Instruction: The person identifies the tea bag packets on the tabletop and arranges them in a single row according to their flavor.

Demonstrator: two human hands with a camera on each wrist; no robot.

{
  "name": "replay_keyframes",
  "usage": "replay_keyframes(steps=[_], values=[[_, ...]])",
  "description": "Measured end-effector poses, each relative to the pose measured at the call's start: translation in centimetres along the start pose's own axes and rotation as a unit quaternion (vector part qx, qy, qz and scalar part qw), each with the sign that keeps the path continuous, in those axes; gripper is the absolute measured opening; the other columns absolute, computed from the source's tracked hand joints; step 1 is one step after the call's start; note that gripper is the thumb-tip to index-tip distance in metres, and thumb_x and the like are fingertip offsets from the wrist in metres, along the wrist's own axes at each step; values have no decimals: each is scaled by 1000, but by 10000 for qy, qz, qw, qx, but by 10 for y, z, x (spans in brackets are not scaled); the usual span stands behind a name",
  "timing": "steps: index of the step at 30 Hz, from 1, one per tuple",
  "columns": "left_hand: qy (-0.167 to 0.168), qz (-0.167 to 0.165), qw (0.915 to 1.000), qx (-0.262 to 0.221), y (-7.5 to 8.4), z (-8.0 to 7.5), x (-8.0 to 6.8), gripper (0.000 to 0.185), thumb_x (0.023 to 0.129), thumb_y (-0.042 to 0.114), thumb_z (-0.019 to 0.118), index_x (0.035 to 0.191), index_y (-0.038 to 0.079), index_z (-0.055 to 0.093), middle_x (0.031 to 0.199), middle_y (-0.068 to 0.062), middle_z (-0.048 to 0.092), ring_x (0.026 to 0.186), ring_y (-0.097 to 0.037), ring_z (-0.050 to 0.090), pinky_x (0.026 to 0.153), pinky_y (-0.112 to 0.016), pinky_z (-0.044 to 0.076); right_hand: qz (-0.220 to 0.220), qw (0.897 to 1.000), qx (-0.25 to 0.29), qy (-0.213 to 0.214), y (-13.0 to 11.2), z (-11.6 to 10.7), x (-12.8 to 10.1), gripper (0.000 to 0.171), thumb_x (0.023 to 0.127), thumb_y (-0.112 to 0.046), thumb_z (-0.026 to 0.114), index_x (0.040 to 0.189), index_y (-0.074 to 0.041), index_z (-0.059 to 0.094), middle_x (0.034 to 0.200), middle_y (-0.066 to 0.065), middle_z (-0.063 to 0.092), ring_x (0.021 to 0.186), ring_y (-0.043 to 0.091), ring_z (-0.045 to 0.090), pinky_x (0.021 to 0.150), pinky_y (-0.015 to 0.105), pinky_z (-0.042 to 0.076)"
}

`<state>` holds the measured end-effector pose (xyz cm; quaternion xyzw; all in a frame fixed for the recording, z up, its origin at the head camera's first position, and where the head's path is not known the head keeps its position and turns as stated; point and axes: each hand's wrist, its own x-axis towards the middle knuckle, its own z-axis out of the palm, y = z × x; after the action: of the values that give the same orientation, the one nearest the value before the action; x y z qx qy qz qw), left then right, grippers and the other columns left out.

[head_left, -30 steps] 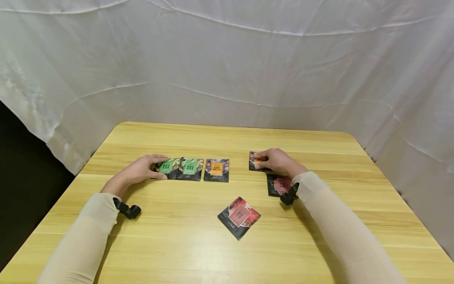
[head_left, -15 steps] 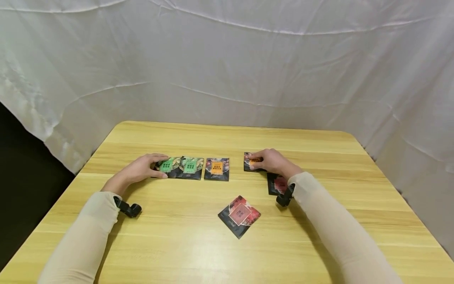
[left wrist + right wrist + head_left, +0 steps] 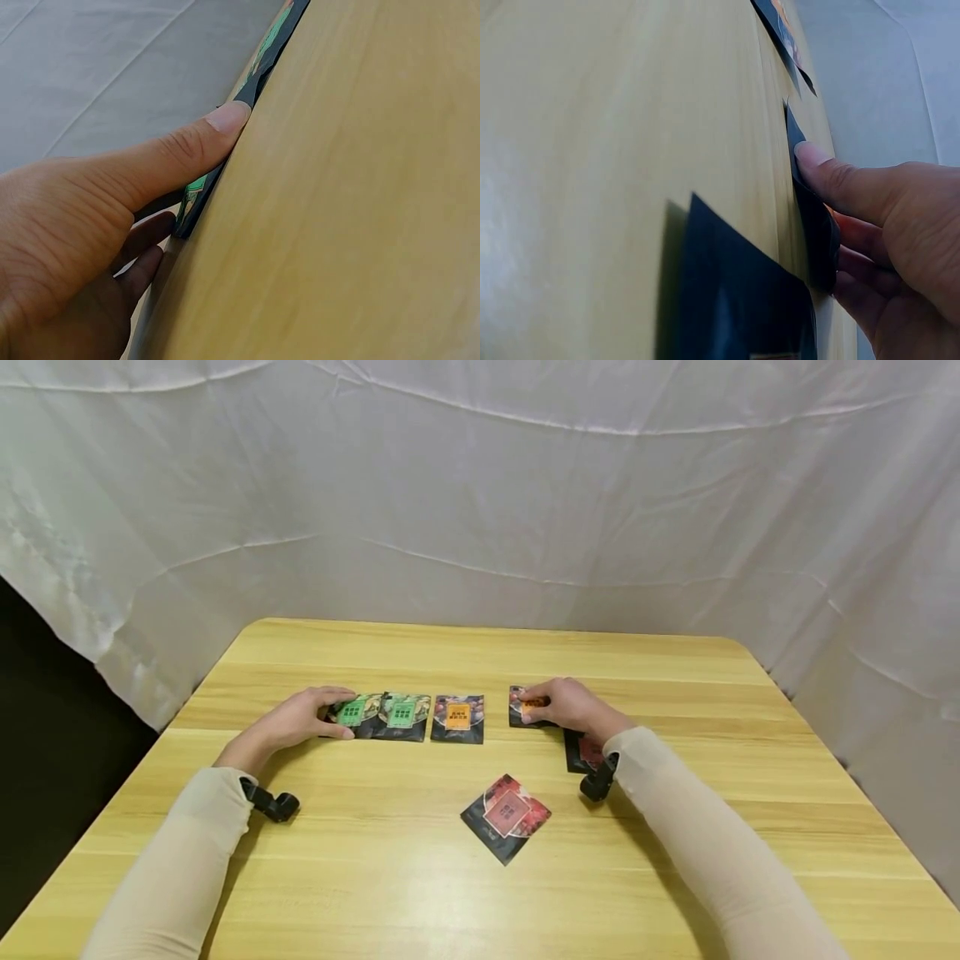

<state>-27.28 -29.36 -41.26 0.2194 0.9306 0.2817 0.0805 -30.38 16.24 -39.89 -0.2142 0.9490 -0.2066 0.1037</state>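
Note:
On the wooden table [image 3: 480, 652] lies a row of dark packets: two green-labelled ones [image 3: 352, 712] [image 3: 402, 714] and an orange-labelled one [image 3: 457, 718]. My left hand [image 3: 326, 714] holds the leftmost green packet [image 3: 274, 45], thumb [image 3: 217, 127] against its near edge and fingers on its far side. My right hand [image 3: 542, 706] pinches a second orange packet [image 3: 521, 703] flat on the table, a short gap right of the row. In the right wrist view, its thumb [image 3: 817, 161] lies on that packet's [image 3: 815, 225] edge. A red packet [image 3: 579, 752] lies partly under my right wrist.
Another red-labelled packet [image 3: 506, 817] lies tilted near the table's middle front. In the right wrist view the red packet [image 3: 735, 300] shows close below the hand. White cloth [image 3: 480, 510] hangs behind and around the table. A dark gap [image 3: 45, 710] lies off the left edge.
My right hand has slid the orange packet leftwards along the table, closer to the row. The left hand and the other packets have stayed put.

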Motion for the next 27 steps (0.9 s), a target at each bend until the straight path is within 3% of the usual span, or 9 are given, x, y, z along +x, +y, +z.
replay_keyframes(steps=[27], values=[[20, 20, 10000, 46, -1, 3, 2, 82, 83, 44, 76, 148, 5, 44, 151, -23, 36, 139, -46, 27, 109, -63, 26, -299, 9994, -192, -23, -24, 14, -7, 49, 90, -40, 70, 135, -22, 62, 141, 5, 54, 130, 31, 48, 105, 48, 40]])
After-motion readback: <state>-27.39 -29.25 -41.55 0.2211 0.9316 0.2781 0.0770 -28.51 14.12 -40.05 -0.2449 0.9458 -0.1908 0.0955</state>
